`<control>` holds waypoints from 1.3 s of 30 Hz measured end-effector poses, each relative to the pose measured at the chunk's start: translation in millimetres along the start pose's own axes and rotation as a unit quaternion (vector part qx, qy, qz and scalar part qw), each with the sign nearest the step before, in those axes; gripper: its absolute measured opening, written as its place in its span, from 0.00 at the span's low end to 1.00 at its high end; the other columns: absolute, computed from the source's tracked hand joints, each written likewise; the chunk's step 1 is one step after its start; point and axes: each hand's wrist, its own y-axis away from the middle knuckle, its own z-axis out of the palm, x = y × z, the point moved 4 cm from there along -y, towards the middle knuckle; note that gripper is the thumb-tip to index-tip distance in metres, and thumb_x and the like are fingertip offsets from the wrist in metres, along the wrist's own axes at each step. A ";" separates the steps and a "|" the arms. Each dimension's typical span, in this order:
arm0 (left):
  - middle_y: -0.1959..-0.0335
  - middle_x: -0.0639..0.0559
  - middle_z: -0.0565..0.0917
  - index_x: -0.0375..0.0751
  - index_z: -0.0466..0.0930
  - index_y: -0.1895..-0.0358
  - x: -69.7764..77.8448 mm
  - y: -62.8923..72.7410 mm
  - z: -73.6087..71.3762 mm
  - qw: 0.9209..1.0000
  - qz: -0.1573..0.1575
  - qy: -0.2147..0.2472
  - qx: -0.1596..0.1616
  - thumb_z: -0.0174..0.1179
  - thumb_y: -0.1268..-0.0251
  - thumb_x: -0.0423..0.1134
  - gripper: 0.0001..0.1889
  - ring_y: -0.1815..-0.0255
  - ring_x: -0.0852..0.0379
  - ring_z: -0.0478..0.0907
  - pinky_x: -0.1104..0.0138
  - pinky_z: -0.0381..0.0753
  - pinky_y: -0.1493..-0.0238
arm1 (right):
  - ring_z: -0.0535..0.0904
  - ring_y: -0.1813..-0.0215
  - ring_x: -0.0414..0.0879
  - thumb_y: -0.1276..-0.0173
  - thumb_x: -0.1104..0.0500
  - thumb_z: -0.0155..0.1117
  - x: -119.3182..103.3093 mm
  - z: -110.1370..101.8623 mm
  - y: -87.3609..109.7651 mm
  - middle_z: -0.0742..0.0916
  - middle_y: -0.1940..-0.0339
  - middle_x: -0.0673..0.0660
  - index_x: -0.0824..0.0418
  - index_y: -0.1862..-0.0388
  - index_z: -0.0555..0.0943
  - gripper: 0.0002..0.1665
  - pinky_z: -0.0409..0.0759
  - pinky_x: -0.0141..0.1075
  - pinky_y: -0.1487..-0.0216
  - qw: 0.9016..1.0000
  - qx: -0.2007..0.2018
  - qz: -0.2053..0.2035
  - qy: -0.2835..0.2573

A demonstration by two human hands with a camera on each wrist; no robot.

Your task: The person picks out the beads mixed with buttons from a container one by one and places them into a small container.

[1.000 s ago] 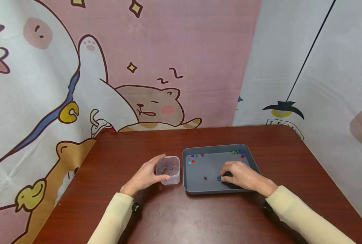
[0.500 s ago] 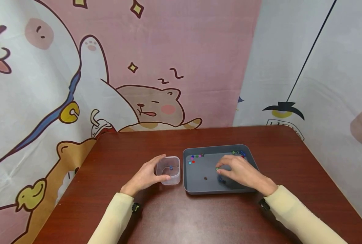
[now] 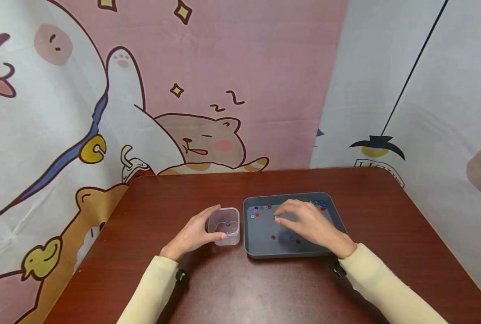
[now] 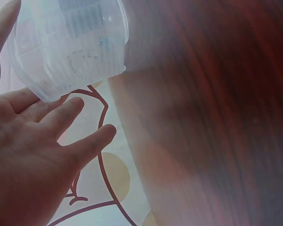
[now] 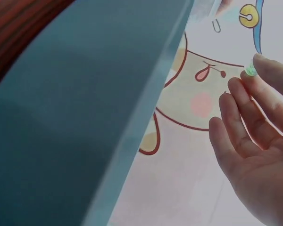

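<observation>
Where the work surface is concerned, I have one red-brown, wood-grained table with a glare patch near its front edge. A printed cloth backdrop, pink and white with cartoon animals, surrounds it at the back and both sides; the pink part carries three yellow diamond stars. Quantities are as follows. Tray: one, grey, rectangular, rimmed, flat on the table. Container: one, clear plastic, square, just beside the tray's left side, with one blue bead inside. Loose beads in the tray's near half: three, namely one brown bead, one blue-toned bead and one dark bead. Far-left bead group: at least seven, mixed colours. Far-right bead group: at least four, green, blue and red, partly screened by my hand. My left hand is spread wide and holds the container between thumb and index finger. My right hand, above the tray, has thumb and index finger nearly together, pinching one green bead; the other three fingers are loosely bent, gripping nothing.
</observation>
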 end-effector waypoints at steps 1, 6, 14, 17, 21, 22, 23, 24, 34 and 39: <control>0.21 0.48 0.67 0.47 0.62 0.19 0.0 0.1 0.0 1.000 -0.001 0.001 0.000 0.77 0.44 0.60 0.52 0.23 0.47 0.65 0.46 0.66 0.27 | 0.84 0.46 0.45 0.28 0.53 0.72 -2.1 0.5 -1.8 0.88 0.51 0.44 0.51 0.52 0.89 0.09 0.82 0.51 0.44 1.000 0.003 -0.003 -0.005; 0.22 0.48 0.68 0.47 0.63 0.20 0.7 0.6 -0.2 1.000 0.001 0.002 0.004 0.77 0.45 0.59 0.51 0.24 0.47 0.66 0.46 0.67 0.27 | 0.84 0.46 0.43 0.29 0.54 0.73 -15.1 4.0 -12.1 0.88 0.51 0.44 0.51 0.51 0.90 0.09 0.83 0.48 0.46 0.999 0.017 -0.017 -0.035; 0.23 0.47 0.69 0.46 0.63 0.20 -0.2 1.0 0.1 1.000 0.004 0.005 0.010 0.77 0.44 0.58 0.51 0.25 0.47 0.68 0.47 0.69 0.28 | 0.84 0.47 0.42 0.29 0.53 0.73 -35.7 15.8 -30.7 0.87 0.52 0.41 0.50 0.53 0.90 0.09 0.83 0.47 0.47 0.996 0.034 -0.028 -0.072; 0.23 0.48 0.69 0.46 0.63 0.20 -0.5 0.6 0.4 1.000 0.002 0.010 0.008 0.77 0.44 0.58 0.51 0.25 0.48 0.68 0.47 0.69 0.28 | 0.84 0.48 0.43 0.29 0.52 0.73 -42.0 21.2 -36.9 0.87 0.53 0.41 0.51 0.52 0.89 0.09 0.83 0.46 0.48 0.995 0.036 -0.032 -0.085; 0.23 0.48 0.69 0.46 0.63 0.20 -0.5 0.4 0.3 1.000 0.004 0.018 0.005 0.78 0.44 0.58 0.51 0.27 0.49 0.70 0.48 0.70 0.29 | 0.83 0.51 0.43 0.28 0.53 0.72 -50.1 27.9 -44.9 0.87 0.53 0.43 0.53 0.53 0.90 0.09 0.84 0.45 0.50 0.994 0.039 -0.038 -0.092; 0.24 0.48 0.70 0.45 0.63 0.20 -0.4 0.2 0.2 1.000 0.007 0.018 0.006 0.77 0.44 0.58 0.51 0.27 0.48 0.70 0.47 0.70 0.29 | 0.83 0.51 0.43 0.28 0.53 0.72 -51.8 29.6 -47.0 0.87 0.53 0.43 0.54 0.53 0.90 0.09 0.84 0.45 0.51 0.994 0.040 -0.039 -0.091; 0.24 0.47 0.70 0.44 0.63 0.20 -0.3 0.1 0.1 1.000 0.010 0.017 0.007 0.77 0.44 0.58 0.51 0.27 0.48 0.70 0.47 0.70 0.29 | 0.84 0.51 0.43 0.28 0.53 0.72 -53.2 31.5 -48.9 0.87 0.53 0.44 0.54 0.53 0.90 0.09 0.84 0.46 0.51 0.994 0.041 -0.040 -0.091; 0.24 0.47 0.70 0.43 0.63 0.20 -0.1 0.1 -0.1 1.000 0.012 0.017 0.007 0.77 0.44 0.58 0.51 0.28 0.47 0.71 0.47 0.71 0.30 | 0.84 0.51 0.43 0.28 0.54 0.72 -54.5 33.5 -50.7 0.87 0.53 0.44 0.54 0.53 0.90 0.09 0.84 0.46 0.52 0.994 0.041 -0.041 -0.091; 0.23 0.47 0.69 0.43 0.62 0.20 0.3 -0.7 0.1 1.000 0.015 0.018 -0.001 0.76 0.43 0.58 0.51 0.28 0.49 0.71 0.48 0.72 0.30 | 0.83 0.52 0.42 0.29 0.55 0.72 -64.6 53.2 -64.5 0.88 0.54 0.46 0.54 0.53 0.89 0.09 0.82 0.44 0.48 0.996 0.039 -0.041 -0.064; 0.24 0.47 0.70 0.43 0.63 0.20 0.8 -0.8 0.4 1.000 0.019 0.016 0.005 0.77 0.43 0.57 0.50 0.28 0.48 0.71 0.48 0.72 0.30 | 0.79 0.58 0.39 0.29 0.54 0.73 -65.8 62.1 -68.6 0.88 0.55 0.45 0.53 0.53 0.90 0.09 0.79 0.38 0.55 0.998 0.033 -0.029 -0.048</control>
